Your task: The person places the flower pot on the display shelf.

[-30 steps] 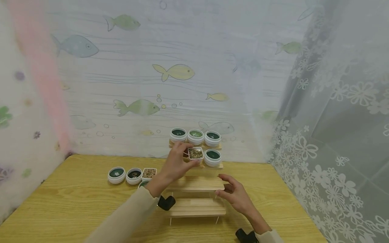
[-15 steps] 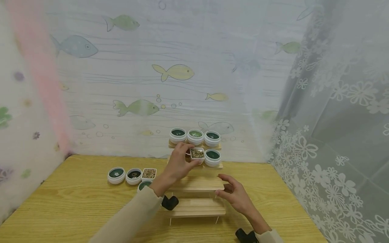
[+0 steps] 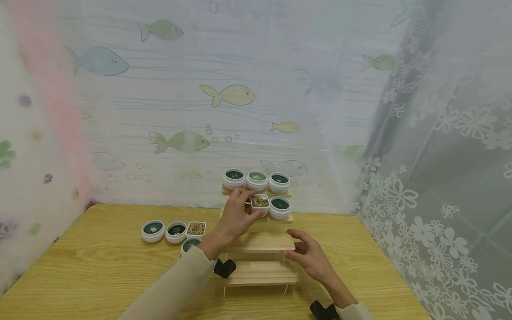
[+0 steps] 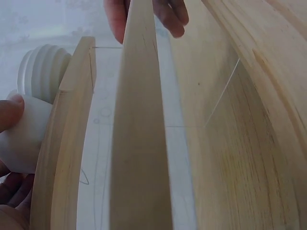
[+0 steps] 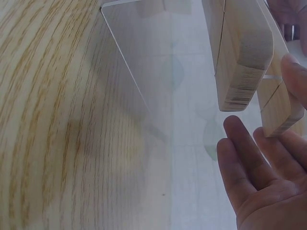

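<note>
My left hand (image 3: pixel 236 213) pinches a small square white dish (image 3: pixel 260 201) of brownish grains, thumb at the front and fingers behind. The dish is on the second tier from the top of a wooden tiered stand, right beside a round white bowl (image 3: pixel 280 204) with dark green inside. In the left wrist view, the dish (image 4: pixel 24 134) stands against the ribbed round bowl (image 4: pixel 45 72) on the tier's wood. My right hand (image 3: pixel 310 253) holds the right end of the third tier (image 3: pixel 260 242) between thumb and index finger; its other fingers extend below, as the right wrist view shows.
Three round white bowls (image 3: pixel 257 180) line the top tier. A lower tier (image 3: pixel 260 275) stands at the front on thin clear supports. Left on the wooden table (image 3: pixel 100 266) are several round bowls (image 3: pixel 153 230) and a square dish of grains (image 3: pixel 196 229). A fish-patterned curtain hangs behind.
My left hand has shifted the square dish slightly right, up against the round bowl on the same tier; it barely moves in the last half second. The right hand has stayed put.
</note>
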A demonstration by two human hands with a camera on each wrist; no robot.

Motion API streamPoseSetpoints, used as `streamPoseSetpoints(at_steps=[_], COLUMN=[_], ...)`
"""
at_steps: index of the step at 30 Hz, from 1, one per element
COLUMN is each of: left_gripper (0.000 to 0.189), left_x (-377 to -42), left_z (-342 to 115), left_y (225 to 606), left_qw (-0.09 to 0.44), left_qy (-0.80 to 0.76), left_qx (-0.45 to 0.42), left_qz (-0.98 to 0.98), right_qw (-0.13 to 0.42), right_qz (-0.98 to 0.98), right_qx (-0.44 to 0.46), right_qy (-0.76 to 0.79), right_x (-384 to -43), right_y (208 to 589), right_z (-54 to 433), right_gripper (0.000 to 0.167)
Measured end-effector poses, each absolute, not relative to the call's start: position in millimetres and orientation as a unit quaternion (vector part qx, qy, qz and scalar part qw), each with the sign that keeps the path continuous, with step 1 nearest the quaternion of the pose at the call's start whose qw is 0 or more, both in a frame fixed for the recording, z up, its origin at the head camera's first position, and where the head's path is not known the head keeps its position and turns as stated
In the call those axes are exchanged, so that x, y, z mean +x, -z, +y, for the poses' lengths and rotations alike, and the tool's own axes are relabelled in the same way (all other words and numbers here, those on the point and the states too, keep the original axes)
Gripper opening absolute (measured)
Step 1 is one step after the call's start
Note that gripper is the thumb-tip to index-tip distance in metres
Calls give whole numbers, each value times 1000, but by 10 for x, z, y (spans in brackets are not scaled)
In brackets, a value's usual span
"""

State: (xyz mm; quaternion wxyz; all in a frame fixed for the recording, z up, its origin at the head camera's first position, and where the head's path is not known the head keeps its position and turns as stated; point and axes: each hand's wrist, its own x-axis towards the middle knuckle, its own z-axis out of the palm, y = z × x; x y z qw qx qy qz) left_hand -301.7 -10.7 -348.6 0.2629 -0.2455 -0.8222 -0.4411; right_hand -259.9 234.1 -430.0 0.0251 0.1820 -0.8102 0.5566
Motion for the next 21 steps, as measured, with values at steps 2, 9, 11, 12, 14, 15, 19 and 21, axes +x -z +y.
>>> streamPoseSetpoints(at_steps=[2,9,11,12,14,15,19,21], left_gripper=[52,52,52,52,53,53,52,50], left_x=[-3018,-3010,-3004,-3001,-2990,-2985,-2963,-2950], left_z=[-109,-101,-103,-105,-113,-119,-144,-161], left_y=[3496,3496,3492,3490,3487,3485,3483,3486], left_qw=[266,264,261,260,259,258,258,260], left_qy=[439,439,441,442,442,444,452,458], left_qx=[-247,-249,-247,-246,-242,-241,-243,-247], left_qz=[-822,-822,-822,-823,-824,-823,-819,-813], right_qw=[24,24,24,23,22,21,26,30], right_qz=[-809,-812,-812,-812,-811,-810,-808,-808], right_qx=[182,180,182,182,183,183,180,181], right_qy=[-558,-555,-553,-554,-556,-557,-560,-559], right_x=[-2595,-2587,-2586,-2585,-2584,-2585,-2587,-2588], right_y=[4299,4284,4281,4279,4275,4276,4280,4284], right_z=[2338,2342,2344,2343,2340,2339,2335,2337], right_gripper=[62,62,62,62,62,62,62,62])
